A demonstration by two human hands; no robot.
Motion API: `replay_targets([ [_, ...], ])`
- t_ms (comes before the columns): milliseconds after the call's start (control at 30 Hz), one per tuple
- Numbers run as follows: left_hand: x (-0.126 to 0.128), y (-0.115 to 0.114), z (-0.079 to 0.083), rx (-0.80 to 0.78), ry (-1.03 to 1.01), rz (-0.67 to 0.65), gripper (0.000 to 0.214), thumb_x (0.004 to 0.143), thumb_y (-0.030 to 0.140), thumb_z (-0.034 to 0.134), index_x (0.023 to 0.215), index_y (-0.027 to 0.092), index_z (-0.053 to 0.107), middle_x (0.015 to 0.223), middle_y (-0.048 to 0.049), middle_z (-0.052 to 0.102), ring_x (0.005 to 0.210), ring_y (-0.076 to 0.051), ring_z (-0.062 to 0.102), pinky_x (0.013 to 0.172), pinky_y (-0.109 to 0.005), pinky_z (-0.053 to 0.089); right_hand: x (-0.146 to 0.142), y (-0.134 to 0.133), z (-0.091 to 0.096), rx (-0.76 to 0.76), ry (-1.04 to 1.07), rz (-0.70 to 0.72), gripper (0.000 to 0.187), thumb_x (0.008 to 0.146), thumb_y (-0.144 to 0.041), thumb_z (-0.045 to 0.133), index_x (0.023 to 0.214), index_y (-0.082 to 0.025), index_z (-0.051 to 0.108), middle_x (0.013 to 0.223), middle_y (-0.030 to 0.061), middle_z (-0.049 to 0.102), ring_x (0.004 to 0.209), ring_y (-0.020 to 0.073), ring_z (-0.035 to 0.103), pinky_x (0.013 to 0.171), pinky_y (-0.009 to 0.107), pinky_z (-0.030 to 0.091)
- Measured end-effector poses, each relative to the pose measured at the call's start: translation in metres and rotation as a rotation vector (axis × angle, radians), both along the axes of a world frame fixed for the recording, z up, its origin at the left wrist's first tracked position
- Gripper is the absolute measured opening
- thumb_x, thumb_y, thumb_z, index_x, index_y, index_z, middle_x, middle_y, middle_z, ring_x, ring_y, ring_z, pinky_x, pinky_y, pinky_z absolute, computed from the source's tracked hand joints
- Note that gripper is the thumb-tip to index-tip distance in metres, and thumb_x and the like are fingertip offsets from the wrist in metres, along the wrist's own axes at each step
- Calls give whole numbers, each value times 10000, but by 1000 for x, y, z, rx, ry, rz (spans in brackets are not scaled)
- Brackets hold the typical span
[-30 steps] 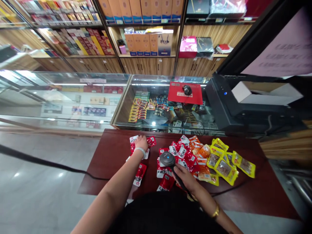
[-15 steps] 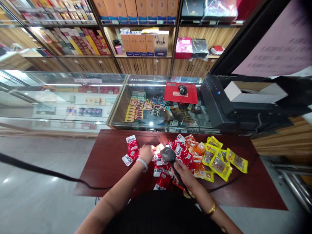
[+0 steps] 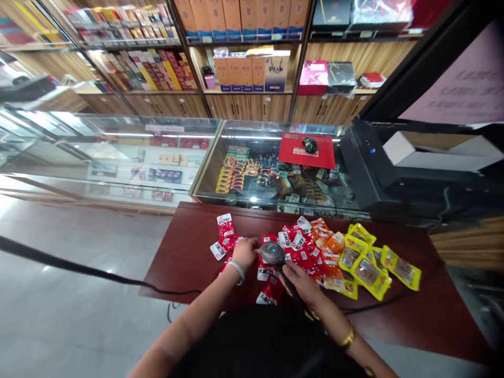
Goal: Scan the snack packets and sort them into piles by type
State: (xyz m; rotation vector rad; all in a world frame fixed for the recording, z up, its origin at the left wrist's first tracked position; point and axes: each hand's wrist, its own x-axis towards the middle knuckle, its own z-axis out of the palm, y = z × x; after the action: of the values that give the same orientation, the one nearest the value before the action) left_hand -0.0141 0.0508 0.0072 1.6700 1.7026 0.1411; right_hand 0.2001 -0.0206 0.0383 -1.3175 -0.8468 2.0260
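Note:
My right hand (image 3: 302,283) is wrapped round the handle of a dark barcode scanner (image 3: 272,253), whose head shows a small blue light. Left of the scanner head is my left hand (image 3: 246,253), its fingers drawn together at the edge of the red packets. What the fingertips pinch, if anything, is hidden. Red-and-white snack packets (image 3: 303,254) lie heaped around and beyond the scanner. A smaller group of red packets (image 3: 226,229) rests left of my left hand. Orange packets (image 3: 334,243) and yellow packets (image 3: 368,270) lie to the right of the red heap.
Everything lies on a dark red-brown table (image 3: 173,252). Behind it stands a glass display counter (image 3: 236,197) with a red mouse pad (image 3: 289,149) and a black mouse (image 3: 310,145) on top. A dark machine (image 3: 370,173) stands at right. A black cable (image 3: 118,275) crosses from the left.
The view has swung left, so the scene sits farther right. The bright scan light on the packet by my left hand is gone, and the scanner now shows a blue light.

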Motion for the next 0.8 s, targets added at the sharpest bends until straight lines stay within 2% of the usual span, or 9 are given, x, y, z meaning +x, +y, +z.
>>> replay_targets([
  [67,-23,-2,0,50,262,-25,454,833,215,556,1281,265,602,1244,-126,601,1159,-279,535,992,-407,410,-7,2,-1,14,-5,26,517,734,-693,656,926,-213,629,522,-59,496,408,90,390,392,207,265],
  [167,-44,1,-1,55,463,-39,512,866,200,491,1367,308,506,1339,-144,505,1236,-318,460,997,-464,379,-15,5,-2,51,-19,78,530,718,-693,668,939,-212,660,517,-46,519,444,117,437,423,227,323],
  [333,-48,17,3,42,527,-134,307,826,221,555,1126,189,611,1311,-174,519,1229,-333,469,973,-451,388,-19,3,-2,96,-16,114,512,734,-670,668,983,-223,683,536,-30,547,520,159,520,486,256,399],
  [400,-47,22,6,3,491,-152,251,842,194,527,1080,164,601,1192,-174,601,1158,-301,543,939,-415,411,-17,0,-1,92,-18,110,516,740,-670,663,1004,-226,678,529,-34,540,499,154,507,473,253,387],
  [467,-44,24,8,-48,415,-105,240,867,192,503,1094,159,575,1033,-153,665,1021,-265,622,861,-367,441,-14,-3,-2,72,-25,100,528,742,-679,653,1015,-227,666,521,-41,529,453,134,464,441,240,353],
  [533,-41,24,7,-68,293,6,249,862,262,557,1090,163,555,931,-119,686,889,-239,655,772,-322,451,-11,-6,-4,44,-31,92,537,744,-695,637,997,-222,651,517,-50,514,408,108,403,406,225,300],
  [633,-31,22,0,-18,29,206,294,815,380,648,1001,174,553,863,-62,684,780,-194,647,694,-274,442,-8,-10,-7,6,-40,67,572,734,-719,626,1004,-215,624,515,-64,492,391,91,365,383,210,258],
  [800,-10,21,-16,40,-290,398,263,770,387,689,850,180,548,751,-16,645,713,-161,613,642,-246,429,-4,-14,-6,41,-39,90,571,754,-725,602,981,-202,608,548,-56,516,416,89,388,402,210,283],
])
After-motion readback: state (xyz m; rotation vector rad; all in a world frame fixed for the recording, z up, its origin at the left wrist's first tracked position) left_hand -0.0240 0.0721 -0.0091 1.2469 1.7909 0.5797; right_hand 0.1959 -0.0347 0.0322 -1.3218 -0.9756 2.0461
